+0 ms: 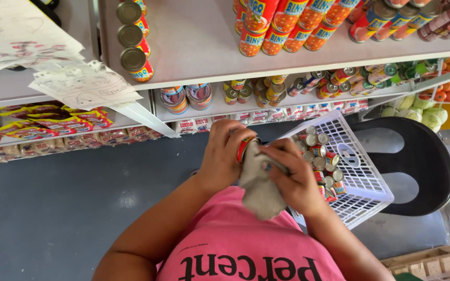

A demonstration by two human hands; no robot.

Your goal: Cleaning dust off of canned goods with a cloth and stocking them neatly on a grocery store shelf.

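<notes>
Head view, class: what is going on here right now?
A person in a pink T-shirt stands before shop shelves. The left hand grips a small red-labelled metal tin, while the right hand presses a crumpled grey cloth against it. Beside them, a white plastic lattice basket holding more small tins rests on a black chair. The white shelves above carry rows of red and orange tins.

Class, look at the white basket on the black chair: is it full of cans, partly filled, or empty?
Partly filled. In the basket, cans crowd only the side nearest the hands; the rest of its white grid floor shows bare.
</notes>
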